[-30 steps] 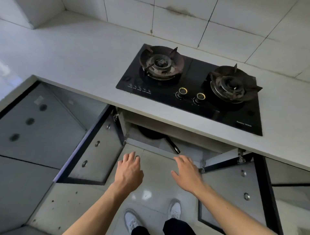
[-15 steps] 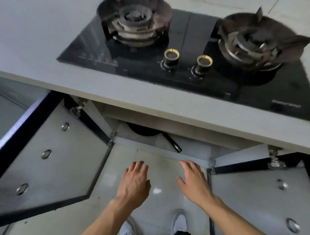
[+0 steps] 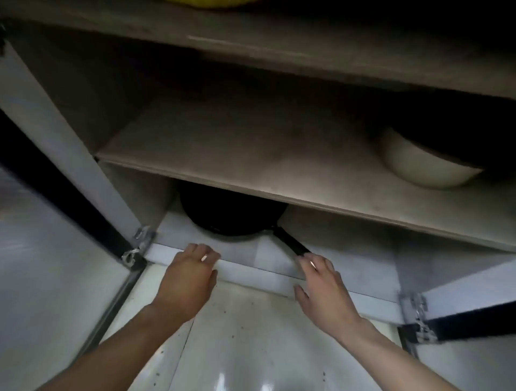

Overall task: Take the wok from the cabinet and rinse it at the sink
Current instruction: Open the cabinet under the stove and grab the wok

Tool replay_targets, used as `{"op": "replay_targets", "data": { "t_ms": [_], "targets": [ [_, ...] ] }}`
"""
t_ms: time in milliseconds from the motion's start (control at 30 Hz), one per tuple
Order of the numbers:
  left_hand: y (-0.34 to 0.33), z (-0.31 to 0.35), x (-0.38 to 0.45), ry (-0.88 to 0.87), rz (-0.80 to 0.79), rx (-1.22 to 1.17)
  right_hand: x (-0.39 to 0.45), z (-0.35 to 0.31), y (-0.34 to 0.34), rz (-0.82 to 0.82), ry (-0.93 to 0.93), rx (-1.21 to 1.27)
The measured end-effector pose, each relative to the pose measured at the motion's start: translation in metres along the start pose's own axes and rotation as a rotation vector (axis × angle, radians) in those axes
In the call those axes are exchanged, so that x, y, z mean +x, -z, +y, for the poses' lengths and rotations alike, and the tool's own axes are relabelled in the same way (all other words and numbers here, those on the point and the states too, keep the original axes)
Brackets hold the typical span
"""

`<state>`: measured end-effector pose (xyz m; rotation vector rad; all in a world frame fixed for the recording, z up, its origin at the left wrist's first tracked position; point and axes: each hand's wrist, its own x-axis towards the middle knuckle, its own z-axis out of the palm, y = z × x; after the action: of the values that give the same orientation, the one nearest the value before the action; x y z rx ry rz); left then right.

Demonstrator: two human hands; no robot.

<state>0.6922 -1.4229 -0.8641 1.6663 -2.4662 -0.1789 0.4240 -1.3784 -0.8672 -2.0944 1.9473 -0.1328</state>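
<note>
Nearest the camera, two bare forearms enter from the bottom edge of the frame and converge toward the centre, above a glossy white tiled floor (image 3: 251,343) that reflects light at the lower middle.

The left hand (image 3: 187,282) is at centre-left, palm down, fingers held together and lightly curved. Its fingertips reach the front lip of the cabinet's bottom panel (image 3: 251,272); it grips nothing. The right hand (image 3: 324,290) is at centre-right, also palm down, with the fingers loosely parted and the thumb set apart to the left. Its fingertips lie at the end of the wok handle (image 3: 290,242). Whether they touch the handle cannot be determined, and no grip is closed around it.

At the left and right edges of the frame, two open cabinet doors show as pale panels with dark edging. Metal hinges are visible at lower left (image 3: 138,245) and lower right (image 3: 416,321).

Beyond the hands, the black wok (image 3: 231,215) rests on the bottom panel in the lower compartment, left of centre. Its upper part is hidden by the shelf (image 3: 251,150) above it. The handle runs from the wok's rim diagonally down and to the right.

On the shelf, at the right of the frame, a white bowl (image 3: 418,170) sits partly in shadow. At the top edge, a yellow object (image 3: 215,2) is visible only in part.
</note>
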Motion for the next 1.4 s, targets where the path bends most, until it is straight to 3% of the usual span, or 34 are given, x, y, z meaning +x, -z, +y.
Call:
{"op": "replay_targets", "data": {
  "t_ms": [233,433,833,1400],
  "targets": [
    [-0.073,-0.012,0.021,-0.039,0.081,-0.023,0.047,0.027,-0.063,0.119,0.032,-0.102],
    [-0.098,-0.014,0.053,-0.081,0.183,0.006,0.076,0.037,-0.087,0.092,0.011,-0.217],
    [-0.123,-0.058,0.090,0.051,0.158,0.216,0.116,0.042,-0.103,0.114,-0.013,-0.220],
    [-0.137,-0.050,0.065,-0.117,0.208,0.260,0.067,0.058,-0.115,0.162,-0.031,-0.195]
  ]
}}
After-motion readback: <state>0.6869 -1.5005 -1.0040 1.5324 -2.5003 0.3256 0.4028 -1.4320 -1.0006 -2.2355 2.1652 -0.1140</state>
